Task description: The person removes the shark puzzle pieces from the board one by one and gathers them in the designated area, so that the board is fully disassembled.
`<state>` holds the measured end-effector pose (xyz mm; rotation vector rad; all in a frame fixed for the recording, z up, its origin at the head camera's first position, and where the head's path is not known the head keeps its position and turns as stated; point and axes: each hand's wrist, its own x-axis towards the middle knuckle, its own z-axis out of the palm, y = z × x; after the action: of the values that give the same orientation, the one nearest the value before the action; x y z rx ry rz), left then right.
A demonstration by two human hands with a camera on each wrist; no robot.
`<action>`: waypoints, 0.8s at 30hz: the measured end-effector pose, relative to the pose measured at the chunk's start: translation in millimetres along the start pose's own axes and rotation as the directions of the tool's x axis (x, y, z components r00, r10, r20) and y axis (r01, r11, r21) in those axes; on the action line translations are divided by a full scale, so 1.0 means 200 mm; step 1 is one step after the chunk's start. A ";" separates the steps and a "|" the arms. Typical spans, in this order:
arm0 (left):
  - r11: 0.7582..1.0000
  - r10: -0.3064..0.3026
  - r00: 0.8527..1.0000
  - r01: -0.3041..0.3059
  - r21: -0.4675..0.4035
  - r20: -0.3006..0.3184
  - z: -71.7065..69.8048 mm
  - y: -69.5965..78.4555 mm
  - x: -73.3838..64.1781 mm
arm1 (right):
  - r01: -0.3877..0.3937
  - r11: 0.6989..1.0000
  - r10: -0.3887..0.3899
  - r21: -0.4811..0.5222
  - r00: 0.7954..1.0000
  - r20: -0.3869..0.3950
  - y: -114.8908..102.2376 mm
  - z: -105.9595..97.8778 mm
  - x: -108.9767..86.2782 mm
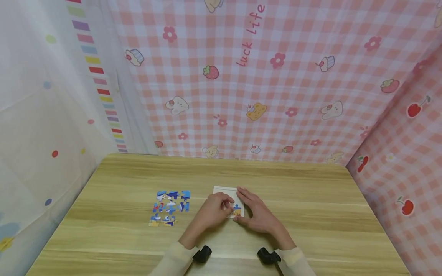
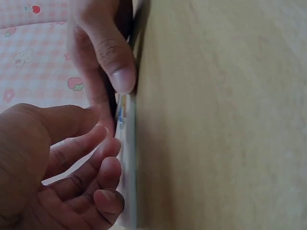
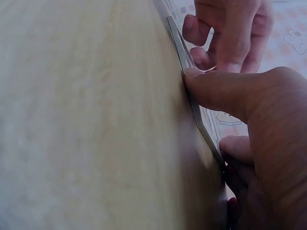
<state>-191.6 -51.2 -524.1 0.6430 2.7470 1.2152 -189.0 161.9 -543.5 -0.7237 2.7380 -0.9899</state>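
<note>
In the head view a white puzzle board (image 1: 221,189) lies on the table, partly covered by both hands. One blue and orange jigsaw piece (image 1: 237,211) sits in its lower right part. My left hand (image 1: 215,209) is over the board's left side, fingers loosely bent; the left wrist view shows nothing between thumb and fingers (image 2: 110,170). My right hand (image 1: 258,214) holds the board by its edges, thumb at the near edge and fingers along the right side. In the right wrist view the thumb (image 3: 216,88) presses the board's rim.
Several loose jigsaw pieces (image 1: 170,207) lie in rows on the wooden table (image 1: 310,222), left of the board. A pink checked cloth (image 1: 241,88) hangs behind the table, a white one (image 1: 51,126) at the left. Black wrist cameras (image 1: 202,254) sit at both cuffs.
</note>
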 end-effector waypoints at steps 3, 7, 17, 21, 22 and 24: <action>1.000 -0.021 1.000 0.021 0.021 0.007 0.02 -0.01 0.01 | -0.002 1.000 0.002 0.001 1.000 0.002 0.00 0.00 0.00; 0.997 -0.052 0.999 0.051 0.054 0.013 0.03 -0.01 0.01 | 0.000 1.000 0.000 0.007 1.000 0.002 0.00 0.00 0.00; 0.993 -0.098 0.995 0.096 0.061 0.019 0.02 0.02 0.00 | -0.001 1.000 0.001 0.009 1.000 0.005 0.00 0.00 0.00; 0.993 -0.106 0.994 0.105 0.053 0.014 0.02 0.03 0.00 | 0.005 1.000 -0.005 0.004 1.000 -0.001 0.01 0.00 0.00; 0.993 -0.108 0.994 0.107 0.052 0.011 0.02 0.03 -0.01 | 0.007 1.000 -0.007 0.004 1.000 -0.002 0.01 0.00 0.00; 0.992 -0.113 0.994 0.113 0.047 0.005 0.02 0.02 -0.01 | 0.011 1.000 -0.011 0.005 1.000 -0.003 0.01 0.00 0.00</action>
<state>-187.4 -45.5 -524.1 0.4870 2.7708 1.1254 -189.4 163.0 -545.3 -0.7374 2.7357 -1.0007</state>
